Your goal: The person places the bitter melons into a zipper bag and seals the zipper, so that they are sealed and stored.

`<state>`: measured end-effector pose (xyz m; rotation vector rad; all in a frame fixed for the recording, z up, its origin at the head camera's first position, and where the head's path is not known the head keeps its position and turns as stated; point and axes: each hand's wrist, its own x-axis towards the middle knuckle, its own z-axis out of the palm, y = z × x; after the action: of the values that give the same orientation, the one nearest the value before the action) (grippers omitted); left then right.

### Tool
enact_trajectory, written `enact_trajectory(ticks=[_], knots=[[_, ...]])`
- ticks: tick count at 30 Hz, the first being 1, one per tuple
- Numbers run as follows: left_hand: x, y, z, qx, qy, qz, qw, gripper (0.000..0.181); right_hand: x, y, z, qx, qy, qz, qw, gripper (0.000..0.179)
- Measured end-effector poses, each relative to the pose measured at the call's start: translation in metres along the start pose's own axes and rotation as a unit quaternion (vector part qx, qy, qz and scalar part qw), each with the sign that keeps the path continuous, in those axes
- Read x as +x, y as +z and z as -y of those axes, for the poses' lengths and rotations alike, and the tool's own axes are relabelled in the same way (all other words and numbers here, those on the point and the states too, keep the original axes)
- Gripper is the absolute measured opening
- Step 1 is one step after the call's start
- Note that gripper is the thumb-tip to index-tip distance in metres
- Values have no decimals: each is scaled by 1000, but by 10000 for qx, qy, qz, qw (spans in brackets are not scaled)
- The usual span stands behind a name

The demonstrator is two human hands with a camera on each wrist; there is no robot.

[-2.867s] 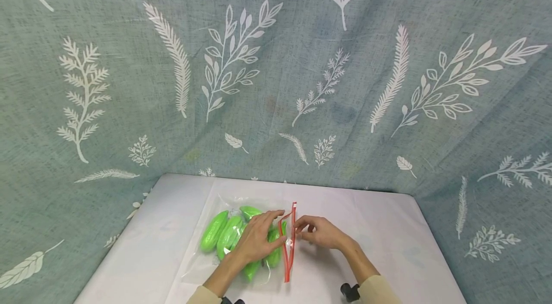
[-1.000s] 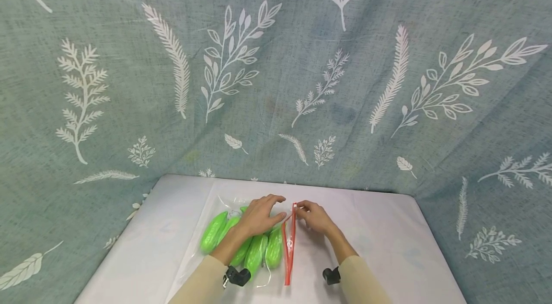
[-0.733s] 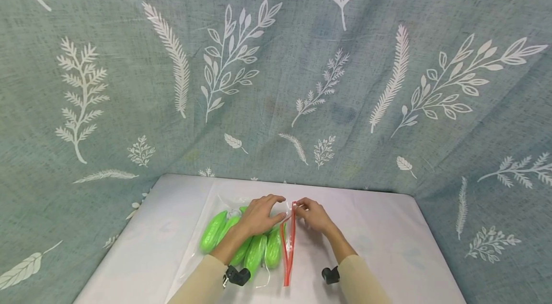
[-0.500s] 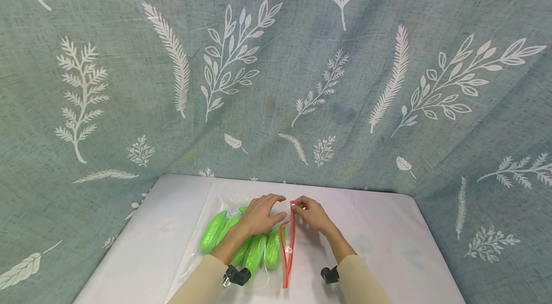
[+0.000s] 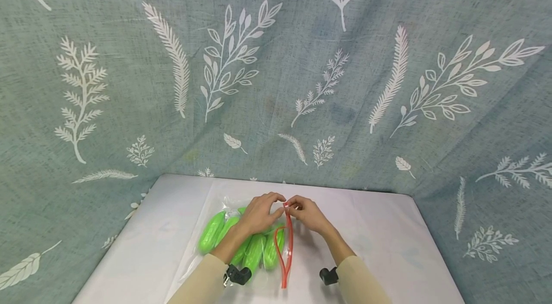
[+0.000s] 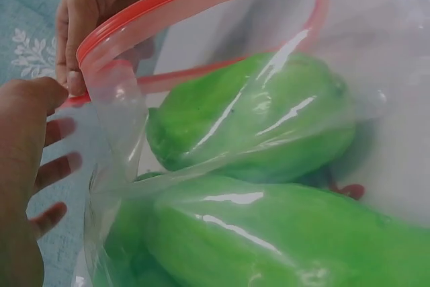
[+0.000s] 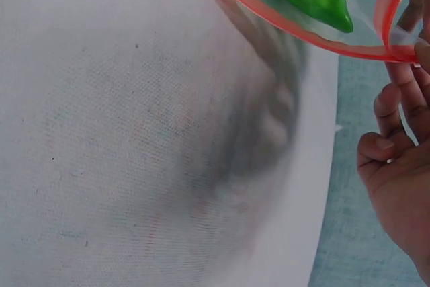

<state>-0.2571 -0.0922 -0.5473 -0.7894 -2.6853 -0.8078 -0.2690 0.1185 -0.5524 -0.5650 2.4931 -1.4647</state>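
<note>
A clear zip bag point(image 5: 290, 241) with a red zip strip along its mouth lies on the table, its mouth toward the right. Several glossy green gourd-shaped pieces point(image 5: 211, 232) fill it. The mouth gapes between its two red edges, as the left wrist view shows over one green piece point(image 6: 248, 112). My right hand point(image 5: 312, 217) pinches the far end of the strip between thumb and fingers. Arched over the bag, my left hand point(image 5: 256, 217) has its thumb tip right at that same end, its other fingers loosely spread point(image 6: 57, 173).
The white-covered table point(image 5: 366, 246) reaches up to a grey-green leaf-patterned curtain point(image 5: 276, 102) at the back and sides. A small black camera mount point(image 5: 237, 274) sits on the left wrist, and another point(image 5: 329, 276) on the right.
My right hand first went to the strip's far end, then carried that end left to the left hand's fingertips. The left hand shifted slightly away from me, then stayed nearly still.
</note>
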Motion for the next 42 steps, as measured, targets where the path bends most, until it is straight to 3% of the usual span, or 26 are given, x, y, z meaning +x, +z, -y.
enact_trajectory(ticks=[8, 17, 33, 42], knots=[[2, 2, 2, -340, -127, -233, 9991, 10, -2, 2, 7, -275, -199, 70, 9994, 16], [1, 2, 4, -484, -281, -128, 9984, 6, -2, 2, 9, -500, -153, 89, 9986, 12], [0, -2, 0, -46, 358, -828, 9959, 6, -6, 0, 18, -654, -457, 9, 9968, 6], [3, -7, 2, -74, 245, -946, 9952, 8, -9, -1, 21, -698, -554, 128, 9959, 5]])
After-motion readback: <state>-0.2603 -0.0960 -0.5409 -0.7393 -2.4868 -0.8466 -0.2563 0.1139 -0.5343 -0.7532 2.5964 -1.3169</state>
